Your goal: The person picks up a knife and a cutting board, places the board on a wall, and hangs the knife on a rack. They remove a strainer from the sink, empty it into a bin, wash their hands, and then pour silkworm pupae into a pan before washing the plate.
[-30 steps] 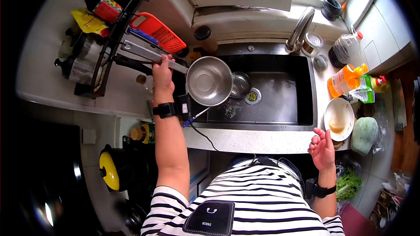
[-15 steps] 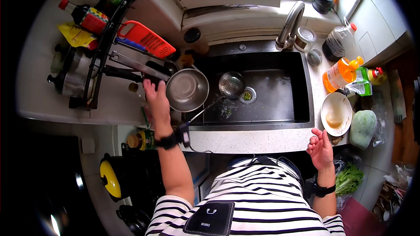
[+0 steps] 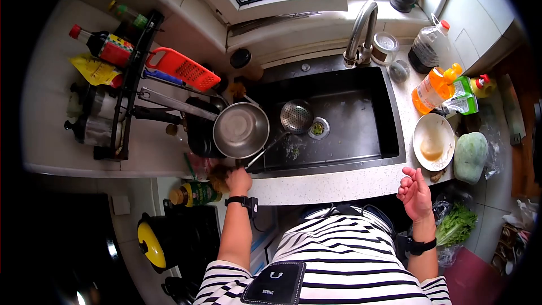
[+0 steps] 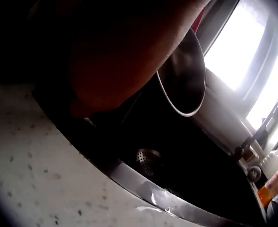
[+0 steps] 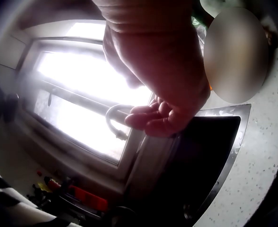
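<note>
My left hand (image 3: 239,181) is at the sink's near left corner, fingers curled at the end of the handle of a perforated metal skimmer (image 3: 297,116). The skimmer's head lies in the black sink (image 3: 355,130), beside the drain; the hand covers the handle's end. In the left wrist view the hand (image 4: 105,90) is mostly in shadow. A steel saucepan (image 3: 241,130) sits over the sink's left side, its long handle pointing left. My right hand (image 3: 416,195) hangs loosely curled and holds nothing, just below a white bowl (image 3: 433,141) with pale residue.
A black rack (image 3: 135,79) with bottles stands at left, near a red plastic basket (image 3: 186,69). The faucet (image 3: 361,34) rises behind the sink. An orange soap bottle (image 3: 432,90) and a pale green melon (image 3: 470,158) stand at right. A jar (image 3: 197,193) lies at lower left.
My left hand has let go of the saucepan's handle and moved down toward me to the skimmer's handle. The saucepan has shifted left, uncovering the skimmer's head. My right hand has stayed put.
</note>
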